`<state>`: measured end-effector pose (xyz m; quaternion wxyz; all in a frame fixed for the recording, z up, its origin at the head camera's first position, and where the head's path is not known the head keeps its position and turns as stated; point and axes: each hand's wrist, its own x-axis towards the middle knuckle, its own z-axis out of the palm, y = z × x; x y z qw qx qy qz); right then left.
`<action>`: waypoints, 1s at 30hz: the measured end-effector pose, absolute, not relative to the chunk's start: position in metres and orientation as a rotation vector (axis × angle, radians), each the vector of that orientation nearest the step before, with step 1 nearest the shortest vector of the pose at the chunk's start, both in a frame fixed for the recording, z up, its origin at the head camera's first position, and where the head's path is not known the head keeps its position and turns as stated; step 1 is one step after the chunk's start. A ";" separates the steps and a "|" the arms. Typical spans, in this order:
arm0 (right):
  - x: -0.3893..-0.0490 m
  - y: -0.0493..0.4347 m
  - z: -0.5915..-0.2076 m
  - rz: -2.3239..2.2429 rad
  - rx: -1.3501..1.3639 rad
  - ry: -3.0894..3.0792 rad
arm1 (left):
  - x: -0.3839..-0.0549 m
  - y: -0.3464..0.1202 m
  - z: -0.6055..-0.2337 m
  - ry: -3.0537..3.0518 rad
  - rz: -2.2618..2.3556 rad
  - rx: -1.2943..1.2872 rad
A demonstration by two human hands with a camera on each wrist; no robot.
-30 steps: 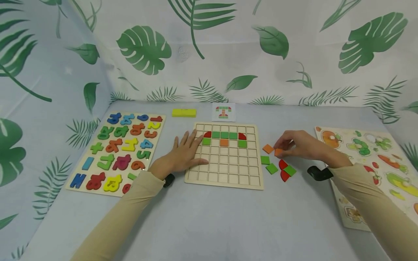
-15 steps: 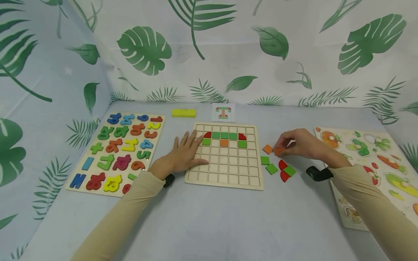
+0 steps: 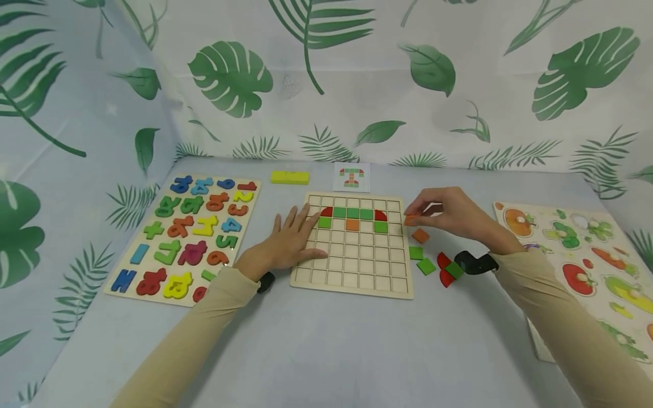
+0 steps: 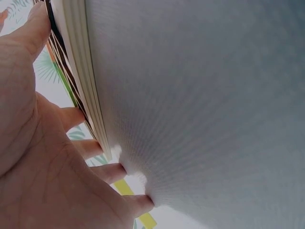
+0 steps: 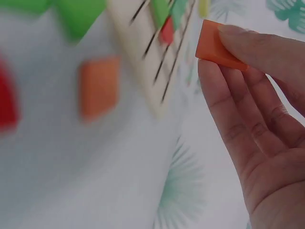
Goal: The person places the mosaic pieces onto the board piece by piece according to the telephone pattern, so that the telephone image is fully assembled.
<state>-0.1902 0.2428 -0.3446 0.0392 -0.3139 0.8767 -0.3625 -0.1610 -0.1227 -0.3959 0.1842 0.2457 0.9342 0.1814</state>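
Your right hand pinches an orange tile between thumb and fingertips, just off the right edge of the wooden grid board. Right wrist view: thumb across one face, fingers behind; tile held tilted, clear of the tabletop. Your left hand lies with fingers straight and spread at the board's left edge, thumb and index finger on the board, outer fingertips on the tabletop beside it; it grips nothing.

Seated in the grid: a row of three green squares flanked by a red rounded piece at each end; beneath, one orange square at centre and a green one under each red piece.

Loose to the right of the board: a second orange tile, two green tiles, and two red rounded pieces with a green tile overlapping them.

Behind the board: a pattern card (its printed figure is red, green and orange too) and a yellow block. Number board to your left, vegetable board to your right, partly under your sleeve.
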 end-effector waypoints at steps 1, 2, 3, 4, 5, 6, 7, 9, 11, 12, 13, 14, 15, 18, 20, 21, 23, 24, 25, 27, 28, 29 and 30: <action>-0.191 0.237 -0.344 -1.125 -0.964 2.677 | -0.161 -0.123 -0.396 2.635 0.509 0.692; -0.192 0.231 -0.344 -1.140 -0.970 2.668 | -0.161 -0.123 -0.396 2.634 0.507 0.692; -0.192 0.225 -0.344 -1.155 -0.979 2.655 | -0.161 -0.123 -0.396 2.635 0.504 0.692; -0.192 0.218 -0.345 -1.167 -0.988 2.644 | -0.161 -0.122 -0.396 2.634 0.503 0.692; -0.193 0.212 -0.346 -1.181 -0.992 2.629 | -0.161 -0.122 -0.395 2.633 0.502 0.691; -0.192 0.206 -0.347 -1.198 -0.993 2.613 | -0.161 -0.122 -0.395 2.632 0.505 0.690; -0.192 0.199 -0.348 -1.215 -0.991 2.596 | -0.160 -0.122 -0.395 2.630 0.507 0.688; -0.192 0.187 -0.352 -1.247 -0.992 2.558 | -0.160 -0.123 -0.394 2.626 0.512 0.684; -0.191 0.175 -0.355 -1.256 -0.984 2.539 | -0.159 -0.123 -0.394 2.624 0.519 0.678; -0.191 0.170 -0.357 -1.255 -0.991 2.537 | -0.159 -0.124 -0.394 2.624 0.520 0.675; -0.191 0.165 -0.359 -1.250 -1.000 2.540 | -0.159 -0.124 -0.394 2.623 0.518 0.672; -0.190 0.161 -0.361 -1.251 -1.006 2.540 | -0.159 -0.124 -0.394 2.622 0.518 0.672; -0.190 0.157 -0.363 -1.247 -1.013 2.546 | -0.159 -0.124 -0.394 2.623 0.519 0.672; -0.189 0.151 -0.366 -1.258 -1.025 2.551 | -0.160 -0.124 -0.394 2.623 0.521 0.675; -0.188 0.149 -0.368 -1.263 -1.007 2.552 | -0.160 -0.124 -0.394 2.625 0.522 0.680; -0.188 0.148 -0.369 -1.257 -0.993 2.555 | -0.160 -0.124 -0.394 2.626 0.520 0.682; -0.187 0.147 -0.372 -1.243 -0.966 2.557 | -0.160 -0.124 -0.394 2.627 0.517 0.683; -0.187 0.147 -0.374 -1.234 -0.948 2.558 | -0.161 -0.124 -0.395 2.626 0.516 0.682; -0.187 0.147 -0.376 -1.222 -0.934 2.561 | -0.161 -0.124 -0.395 2.626 0.518 0.683; -0.187 0.147 -0.378 -1.209 -0.920 2.558 | -0.162 -0.124 -0.396 2.624 0.526 0.684; -0.187 0.147 -0.379 -1.205 -0.926 2.557 | -0.162 -0.124 -0.397 2.623 0.522 0.681; -0.187 0.147 -0.380 -1.201 -0.933 2.559 | -0.163 -0.124 -0.397 2.621 0.517 0.677; -0.187 0.147 -0.381 -1.198 -0.937 2.561 | -0.163 -0.124 -0.398 2.620 0.509 0.673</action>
